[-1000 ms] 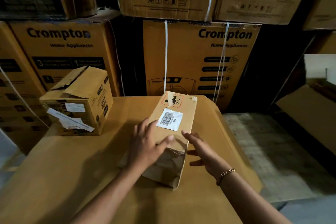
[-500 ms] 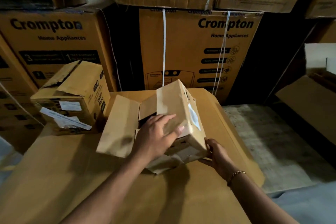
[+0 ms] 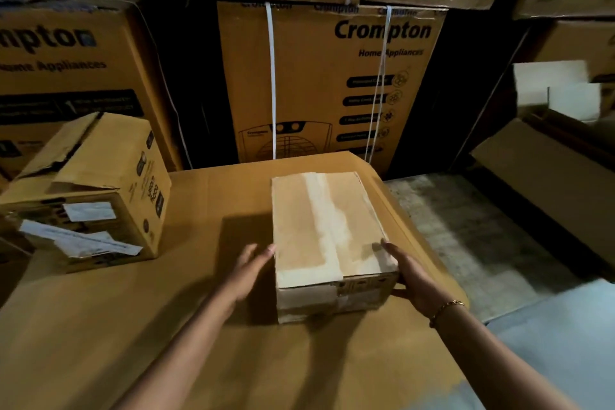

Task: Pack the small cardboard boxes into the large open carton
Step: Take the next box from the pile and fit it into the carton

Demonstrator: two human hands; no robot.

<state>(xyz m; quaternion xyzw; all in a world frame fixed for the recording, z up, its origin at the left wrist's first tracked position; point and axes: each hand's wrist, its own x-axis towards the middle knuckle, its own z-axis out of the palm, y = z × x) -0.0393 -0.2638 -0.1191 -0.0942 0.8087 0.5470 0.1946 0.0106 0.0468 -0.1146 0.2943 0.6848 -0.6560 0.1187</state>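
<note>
1. A small cardboard box point(image 3: 326, 226) lies closed on the cardboard-topped bench point(image 3: 233, 359), near its right edge, with 1 long side running away from the person. A pale strip of tape point(image 3: 324, 210) runs down the middle of its top.
2. The left hand point(image 3: 248, 271) lies flat against the box's left side, near the front corner. Its grip is apart, with straight fingers that only touch the wall.
3. The right hand point(image 3: 412, 280) presses the opposite side in the same way. Its fingers lie along the right wall and the thumb sits low by the front corner, so this grip is also apart. A thin bracelet point(image 3: 446, 308) circles that wrist.
4. The box sits between the 2 palms, its underside on the bench.
5. A second small box point(image 3: 100, 196) stands well apart at the bench's left edge. Its top flaps are partly lifted and white labels point(image 3: 88, 211) are stuck on its near face.
6. Behind the bench rise stacked cartons. The middle carton point(image 3: 332, 83) is printed "Crompton Home Appliances" and bound by 2 white straps point(image 3: 272, 76).
7. To the right of the bench lies a grey floor point(image 3: 466, 226).
</note>
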